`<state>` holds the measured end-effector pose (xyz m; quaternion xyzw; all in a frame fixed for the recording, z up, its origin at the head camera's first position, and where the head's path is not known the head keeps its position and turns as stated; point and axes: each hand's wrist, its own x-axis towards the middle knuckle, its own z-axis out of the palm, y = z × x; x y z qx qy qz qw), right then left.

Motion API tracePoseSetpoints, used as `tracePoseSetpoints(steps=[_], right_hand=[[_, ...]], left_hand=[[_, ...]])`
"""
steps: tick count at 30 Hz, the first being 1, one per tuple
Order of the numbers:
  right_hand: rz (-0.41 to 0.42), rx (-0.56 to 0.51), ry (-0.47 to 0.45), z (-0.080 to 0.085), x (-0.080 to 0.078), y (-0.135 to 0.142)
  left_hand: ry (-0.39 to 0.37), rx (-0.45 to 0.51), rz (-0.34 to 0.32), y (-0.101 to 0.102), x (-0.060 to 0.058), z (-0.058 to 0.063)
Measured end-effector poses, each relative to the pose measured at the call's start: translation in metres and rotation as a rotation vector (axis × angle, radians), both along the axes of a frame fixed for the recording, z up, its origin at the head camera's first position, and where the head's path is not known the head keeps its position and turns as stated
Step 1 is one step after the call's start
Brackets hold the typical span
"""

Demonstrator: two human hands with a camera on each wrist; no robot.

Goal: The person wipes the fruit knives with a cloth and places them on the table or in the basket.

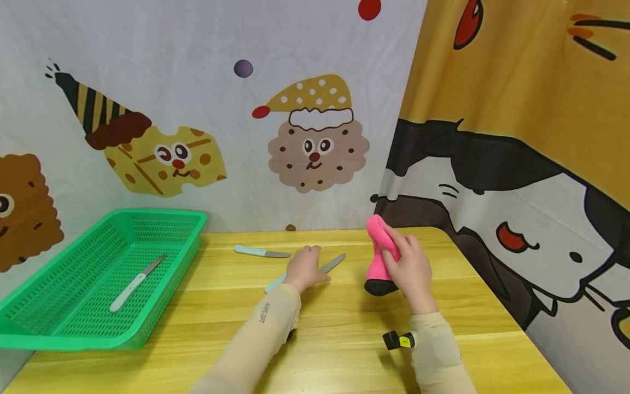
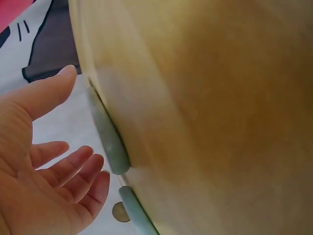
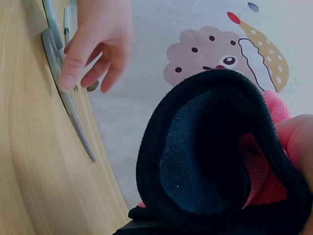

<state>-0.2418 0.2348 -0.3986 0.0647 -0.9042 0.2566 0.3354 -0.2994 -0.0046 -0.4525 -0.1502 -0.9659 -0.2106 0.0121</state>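
Observation:
My right hand [image 1: 413, 268] grips a bunched pink cloth [image 1: 378, 268] with a black edge, upright over the right part of the table. In the right wrist view the black edge curls into a wide loop around a dark hollow. Over a paring knife [image 1: 333, 263] with a pale blue handle reaches my left hand [image 1: 304, 268], which hides the middle of the knife. Its fingers are loosely bent and its thumb spread, with nothing between them in the left wrist view. Just beyond lies a second pale-handled knife [image 1: 251, 250], blade pointing right.
On the left of the wooden table [image 1: 339, 350] stands a green plastic basket [image 1: 169, 293] with a white-handled knife [image 1: 135, 287] lying in it. A printed cloth backdrop [image 1: 236, 158] hangs behind the table and along its right side.

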Motion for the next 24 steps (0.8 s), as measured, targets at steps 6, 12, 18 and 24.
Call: tracePoseSetpoints(steps=[6,12,18,24], right_hand=[[-0.006,0.005,-0.005,0.0002,-0.0005,0.0011],[-0.01,0.003,-0.02,0.0009,0.0,0.0017],[-0.015,-0.001,-0.042,0.0019,0.0009,0.0016],[-0.02,-0.001,-0.05,0.0022,0.0019,0.0018]], left_hand=[[-0.024,-0.037,0.005,0.0006,-0.0031,-0.0044],[-0.061,-0.044,-0.009,0.0009,-0.0029,-0.0035],[-0.072,-0.038,-0.021,0.0022,-0.0012,-0.003],[-0.038,-0.031,-0.048,0.0031,0.0013,-0.0042]])
